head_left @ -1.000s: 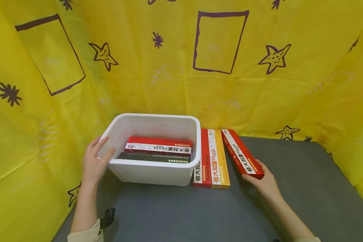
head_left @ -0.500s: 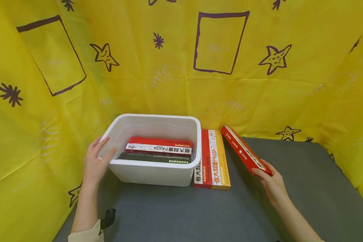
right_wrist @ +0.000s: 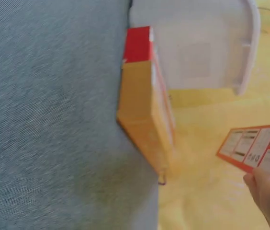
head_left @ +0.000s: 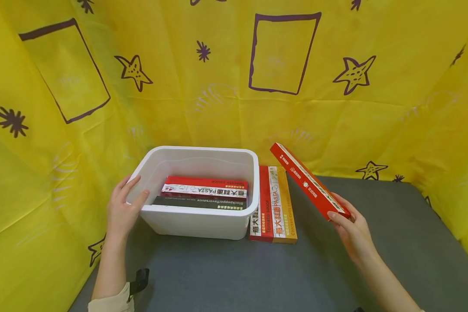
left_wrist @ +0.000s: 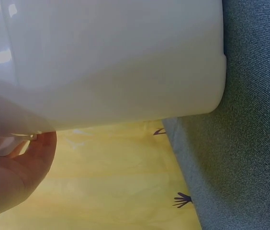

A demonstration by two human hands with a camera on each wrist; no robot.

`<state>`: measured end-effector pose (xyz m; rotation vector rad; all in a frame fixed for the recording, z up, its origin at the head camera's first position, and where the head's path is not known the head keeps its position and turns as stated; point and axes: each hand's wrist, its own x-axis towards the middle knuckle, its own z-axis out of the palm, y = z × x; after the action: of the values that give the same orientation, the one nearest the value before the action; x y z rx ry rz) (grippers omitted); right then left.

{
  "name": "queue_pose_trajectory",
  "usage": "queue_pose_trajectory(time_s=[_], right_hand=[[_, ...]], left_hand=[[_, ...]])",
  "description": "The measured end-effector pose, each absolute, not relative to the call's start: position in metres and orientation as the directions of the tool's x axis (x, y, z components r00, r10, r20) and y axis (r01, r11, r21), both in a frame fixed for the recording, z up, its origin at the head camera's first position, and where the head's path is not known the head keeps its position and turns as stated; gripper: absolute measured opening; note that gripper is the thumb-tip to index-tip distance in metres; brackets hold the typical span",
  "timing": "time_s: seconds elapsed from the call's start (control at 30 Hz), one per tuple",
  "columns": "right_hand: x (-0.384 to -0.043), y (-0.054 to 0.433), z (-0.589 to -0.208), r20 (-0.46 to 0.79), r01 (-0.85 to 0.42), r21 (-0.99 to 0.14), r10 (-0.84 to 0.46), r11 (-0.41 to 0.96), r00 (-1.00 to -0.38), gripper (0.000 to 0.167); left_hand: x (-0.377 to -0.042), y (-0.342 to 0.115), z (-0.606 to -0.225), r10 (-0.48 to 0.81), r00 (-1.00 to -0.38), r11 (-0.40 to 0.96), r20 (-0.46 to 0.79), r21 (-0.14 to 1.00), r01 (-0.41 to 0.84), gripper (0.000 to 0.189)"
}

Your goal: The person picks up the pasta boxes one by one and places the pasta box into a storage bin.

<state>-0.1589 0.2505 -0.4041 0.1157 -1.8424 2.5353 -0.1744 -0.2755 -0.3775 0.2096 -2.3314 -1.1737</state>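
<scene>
My left hand (head_left: 124, 206) grips the left rim of a white plastic bin (head_left: 195, 223), thumb inside the wall; in the left wrist view its fingers (left_wrist: 41, 153) curl at the rim. Inside lie a red pasta box (head_left: 206, 184) and a dark pasta box (head_left: 199, 203). My right hand (head_left: 352, 229) pinches the near end of another red pasta box (head_left: 308, 182), raised and tilted with its far end up. In the right wrist view the printed side of the held pasta box (right_wrist: 254, 148) faces the camera.
Right of the bin, a red pasta box (head_left: 266, 208) and a yellow-edged pasta box (head_left: 284, 206) lie side by side on the grey tabletop (head_left: 234, 277). A yellow printed curtain (head_left: 226, 117) closes off the back and both sides.
My right hand has lifted the red pasta box off the table, turned it onto a narrow side and swung its far end up and left. The left hand stays on the bin.
</scene>
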Motion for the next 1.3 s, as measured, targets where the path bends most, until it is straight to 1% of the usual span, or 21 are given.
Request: queue_pose_trajectory(time_s=[0.13, 0.33, 0.53, 0.73, 0.87, 1.17, 1.3], right_hand=[[-0.158, 0.246, -0.396, 0.143, -0.108, -0.939, -0.085, -0.327, -0.986, 0.044], [-0.154, 0.237, -0.389, 0.230, -0.157, -0.918, -0.165, -0.365, -0.959, 0.047], [-0.153, 0.227, -0.387, 0.281, -0.174, -0.917, -0.270, -0.360, -0.921, 0.053], [-0.156, 0.215, -0.384, 0.315, -0.184, -0.924, -0.392, -0.336, -0.864, 0.057], [-0.157, 0.207, -0.380, 0.316, -0.188, -0.931, -0.430, -0.314, -0.846, 0.059], [-0.163, 0.196, -0.371, 0.258, -0.169, -0.960, -0.477, -0.222, -0.840, 0.059], [-0.169, 0.191, -0.368, 0.258, -0.179, -0.963, -0.493, -0.201, -0.831, 0.058]], left_hand=[[-0.175, -0.276, -0.378, -0.359, -0.848, 0.612, 0.390, 0.784, 0.101, 0.049], [-0.175, -0.276, -0.377, -0.359, -0.851, 0.604, 0.383, 0.791, 0.101, 0.049], [-0.174, -0.275, -0.377, -0.363, -0.850, 0.608, 0.382, 0.788, 0.095, 0.049], [-0.173, -0.273, -0.376, -0.369, -0.842, 0.607, 0.393, 0.788, 0.102, 0.048], [-0.173, -0.272, -0.376, -0.365, -0.851, 0.600, 0.378, 0.794, 0.095, 0.048], [-0.173, -0.273, -0.377, -0.364, -0.851, 0.597, 0.378, 0.796, 0.098, 0.049], [-0.173, -0.274, -0.377, -0.365, -0.849, 0.601, 0.381, 0.793, 0.098, 0.049]])
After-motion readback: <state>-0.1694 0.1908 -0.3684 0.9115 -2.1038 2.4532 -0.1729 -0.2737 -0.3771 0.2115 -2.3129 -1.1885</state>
